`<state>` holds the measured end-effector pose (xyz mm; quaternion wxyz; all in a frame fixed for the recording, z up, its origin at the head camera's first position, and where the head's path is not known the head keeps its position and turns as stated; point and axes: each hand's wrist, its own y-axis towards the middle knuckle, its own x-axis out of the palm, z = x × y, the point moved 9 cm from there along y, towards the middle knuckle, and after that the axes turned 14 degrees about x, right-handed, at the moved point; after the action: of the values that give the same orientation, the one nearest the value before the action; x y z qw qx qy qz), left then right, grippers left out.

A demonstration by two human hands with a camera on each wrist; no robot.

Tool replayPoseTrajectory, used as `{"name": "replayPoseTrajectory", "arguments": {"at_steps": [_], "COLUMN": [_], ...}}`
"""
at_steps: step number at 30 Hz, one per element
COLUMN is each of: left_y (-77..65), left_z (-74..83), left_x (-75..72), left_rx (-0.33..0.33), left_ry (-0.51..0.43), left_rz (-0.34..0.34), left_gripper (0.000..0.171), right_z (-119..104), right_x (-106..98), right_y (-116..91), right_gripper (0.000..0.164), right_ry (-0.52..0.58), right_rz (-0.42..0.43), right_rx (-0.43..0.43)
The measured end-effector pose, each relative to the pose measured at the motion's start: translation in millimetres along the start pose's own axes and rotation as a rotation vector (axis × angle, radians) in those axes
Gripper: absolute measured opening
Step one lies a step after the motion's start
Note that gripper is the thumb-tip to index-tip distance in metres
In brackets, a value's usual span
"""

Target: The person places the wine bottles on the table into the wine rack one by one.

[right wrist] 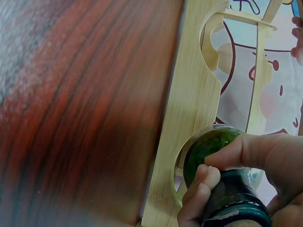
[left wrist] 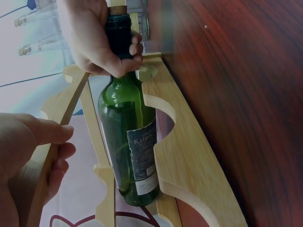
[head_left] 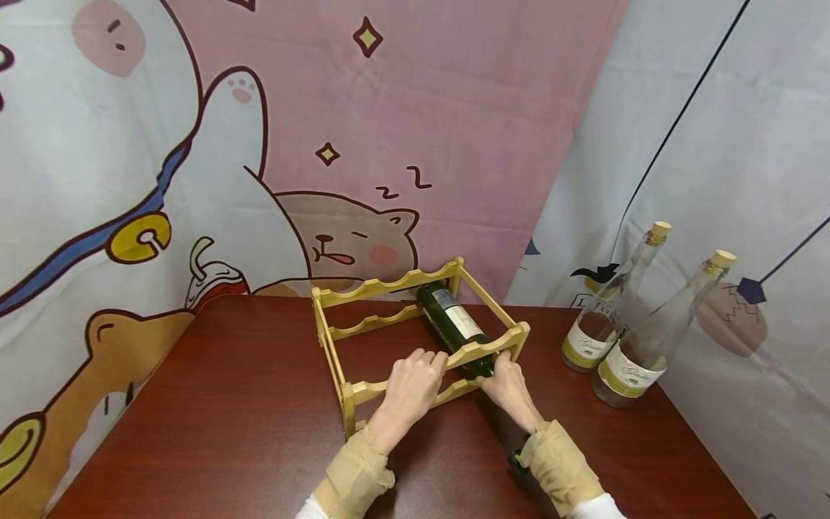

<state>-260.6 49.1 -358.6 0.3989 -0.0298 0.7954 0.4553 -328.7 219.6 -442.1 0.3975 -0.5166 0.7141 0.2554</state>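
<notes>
A green wine bottle (head_left: 463, 324) with a cork and a dark and white label lies in the right-hand slot of a light wooden wine rack (head_left: 363, 290), on its lower tier. My right hand (head_left: 509, 389) grips the bottle's neck at the rack's front; thumb and fingers wrap round it in the left wrist view, just below the cork (left wrist: 117, 9). My left hand (head_left: 415, 382) holds the rack's upper front rail, fingers curled over the wood. Seen from the right wrist, the bottle's shoulder (right wrist: 208, 144) sits in the scalloped cut of the lower rail (right wrist: 189, 104).
Two clear corked bottles (head_left: 586, 335) with white and yellow labels stand at the right of the dark red wooden table (head_left: 214, 404). Behind the table hangs a cartoon-printed cloth (head_left: 480, 130), close to the rack's back.
</notes>
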Motion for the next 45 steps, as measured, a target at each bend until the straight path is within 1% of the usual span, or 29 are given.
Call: {"name": "replayPoseTrajectory", "arguments": {"at_steps": [6, 15, 20, 25, 31, 36, 40, 45], "left_y": [-0.5, 1.0, 1.5, 1.3, 1.5, 2.0, 1.7, 0.2], "left_z": [0.5, 0.6, 0.1, 0.4, -0.5, -1.4, -1.7, -0.8], "left_x": [0.2, -0.1, -0.7, -0.8, -2.3, -2.6, -1.7, 0.6], "left_rx": [0.0, 0.004, 0.003, 0.011, 0.012, 0.002, -0.002, -0.001], "left_ry": [0.003, -0.008, -0.008, -0.008, 0.003, 0.001, 0.001, -0.001], "left_rz": [-0.003, 0.008, 0.011, 0.018, 0.031, 0.02, 0.016, 0.009], "left_gripper": [0.016, 0.013, 0.014, 0.011, 0.014, 0.014, 0.014, 0.014], "right_z": [-1, -4, -6, -9, -14, -15, -16, -19], "right_x": [3, 5, 6, 6, 6, 7, 9, 11], "right_y": [0, 0, 0, -1, -5, -6, -6, -8], "right_gripper": [0.048, 0.053, 0.052, 0.046, 0.042, 0.041, 0.042, 0.05], "right_ry": [0.003, 0.028, 0.032, 0.017, 0.0, -0.008, -0.034, -0.061], "right_rz": [0.006, -0.002, -0.003, 0.022, 0.079, 0.107, 0.093, 0.1], "right_rx": [-0.014, -0.027, -0.041, -0.082, -0.168, -0.191, -0.193, -0.239]}}
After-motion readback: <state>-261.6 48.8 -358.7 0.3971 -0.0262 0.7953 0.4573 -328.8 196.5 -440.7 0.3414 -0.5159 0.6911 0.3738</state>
